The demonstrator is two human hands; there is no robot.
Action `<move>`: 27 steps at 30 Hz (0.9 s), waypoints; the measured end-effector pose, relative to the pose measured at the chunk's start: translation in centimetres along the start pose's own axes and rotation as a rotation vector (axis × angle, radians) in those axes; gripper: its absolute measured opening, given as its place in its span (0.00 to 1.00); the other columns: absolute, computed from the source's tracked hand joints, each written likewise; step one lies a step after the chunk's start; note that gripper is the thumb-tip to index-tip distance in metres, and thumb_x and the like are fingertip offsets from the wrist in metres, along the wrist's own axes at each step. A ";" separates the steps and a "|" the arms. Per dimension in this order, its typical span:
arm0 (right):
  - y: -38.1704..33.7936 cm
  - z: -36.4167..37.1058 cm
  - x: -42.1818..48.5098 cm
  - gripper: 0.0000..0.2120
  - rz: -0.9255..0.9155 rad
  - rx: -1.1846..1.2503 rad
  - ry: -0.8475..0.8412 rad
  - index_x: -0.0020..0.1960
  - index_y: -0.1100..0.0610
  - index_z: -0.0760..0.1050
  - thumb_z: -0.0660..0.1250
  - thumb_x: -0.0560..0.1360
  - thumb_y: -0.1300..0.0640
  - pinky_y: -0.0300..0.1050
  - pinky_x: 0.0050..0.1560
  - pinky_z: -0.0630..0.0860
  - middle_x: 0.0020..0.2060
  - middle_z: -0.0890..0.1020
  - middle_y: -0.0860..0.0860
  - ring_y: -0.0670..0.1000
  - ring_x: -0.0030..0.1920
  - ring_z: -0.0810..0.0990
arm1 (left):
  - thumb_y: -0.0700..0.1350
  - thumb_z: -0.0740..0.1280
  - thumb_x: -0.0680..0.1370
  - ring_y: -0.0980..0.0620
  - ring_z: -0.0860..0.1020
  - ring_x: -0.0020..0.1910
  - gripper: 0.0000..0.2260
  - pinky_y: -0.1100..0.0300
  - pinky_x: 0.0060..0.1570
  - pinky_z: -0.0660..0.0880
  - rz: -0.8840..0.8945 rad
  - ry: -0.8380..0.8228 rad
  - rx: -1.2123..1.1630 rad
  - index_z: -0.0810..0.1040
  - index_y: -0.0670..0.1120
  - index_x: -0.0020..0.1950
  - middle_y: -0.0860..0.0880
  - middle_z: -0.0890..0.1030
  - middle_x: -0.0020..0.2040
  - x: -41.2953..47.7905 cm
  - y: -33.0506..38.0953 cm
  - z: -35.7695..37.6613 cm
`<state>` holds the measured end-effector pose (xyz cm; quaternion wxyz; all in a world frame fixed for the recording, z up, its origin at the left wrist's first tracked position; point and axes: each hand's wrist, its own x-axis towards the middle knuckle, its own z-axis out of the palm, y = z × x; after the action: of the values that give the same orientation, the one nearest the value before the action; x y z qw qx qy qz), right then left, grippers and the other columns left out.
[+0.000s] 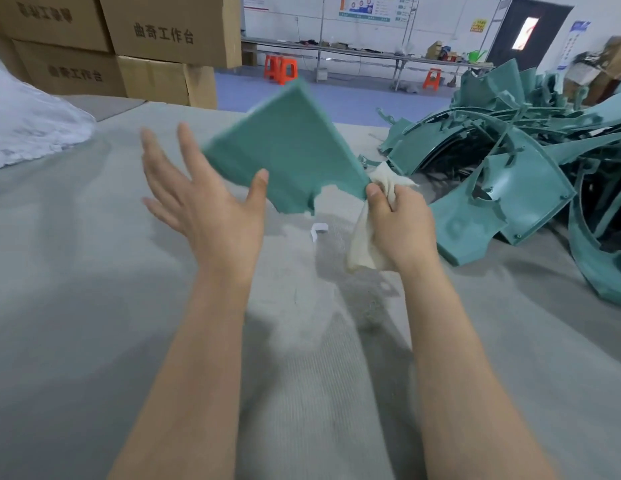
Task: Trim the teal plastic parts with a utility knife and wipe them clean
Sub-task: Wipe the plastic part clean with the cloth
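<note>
A flat teal plastic part point(285, 147) is up in the air over the grey table point(94, 306), tilted and motion-blurred. My right hand point(395, 220) grips a cream cloth point(362, 244) and pinches the part's lower right corner against it. My left hand point(201, 202) is spread with straight fingers at the part's left side, its thumb lying against the part's lower edge. A pile of other teal plastic parts point(510, 168) lies on the table to the right. No utility knife is visible.
A small white object point(317, 230) lies on the table under the held part. Clear plastic bags point(28, 126) sit at the far left, with stacked cardboard boxes point(129, 46) behind. Workbenches and orange stools point(281, 69) stand across the blue floor.
</note>
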<state>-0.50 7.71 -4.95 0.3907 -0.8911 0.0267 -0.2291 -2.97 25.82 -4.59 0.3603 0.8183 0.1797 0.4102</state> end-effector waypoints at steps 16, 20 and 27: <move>-2.9 1.5 -3.0 0.17 0.119 0.326 -0.639 0.51 0.74 0.74 0.64 0.80 0.56 0.61 0.50 0.75 0.41 0.79 0.65 0.56 0.42 0.76 | 0.39 0.61 0.81 0.55 0.80 0.38 0.06 0.61 0.40 0.76 -0.634 -0.446 -1.247 0.75 0.47 0.47 0.50 0.81 0.39 -1.2 1.1 2.2; -3.4 1.5 -3.0 0.13 0.141 0.484 -0.310 0.42 0.60 0.71 0.62 0.81 0.53 0.46 0.39 0.67 0.34 0.73 0.57 0.52 0.36 0.71 | 0.47 0.60 0.82 0.56 0.77 0.35 0.10 0.63 0.38 0.73 -0.476 -0.356 -0.929 0.72 0.47 0.42 0.50 0.78 0.37 -1.7 1.2 2.3; -4.3 2.7 -3.3 0.15 0.091 0.472 -0.372 0.39 0.50 0.70 0.55 0.83 0.51 0.39 0.42 0.65 0.34 0.73 0.42 0.40 0.36 0.71 | 0.46 0.58 0.83 0.57 0.74 0.38 0.12 0.70 0.36 0.69 -0.309 -0.413 -0.698 0.74 0.42 0.45 0.51 0.76 0.39 -2.2 1.6 3.0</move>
<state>-2.88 13.31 -4.75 0.5951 -0.8003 -0.0594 -0.0440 -1.91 22.06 -5.80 0.7010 0.6757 0.0748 0.2155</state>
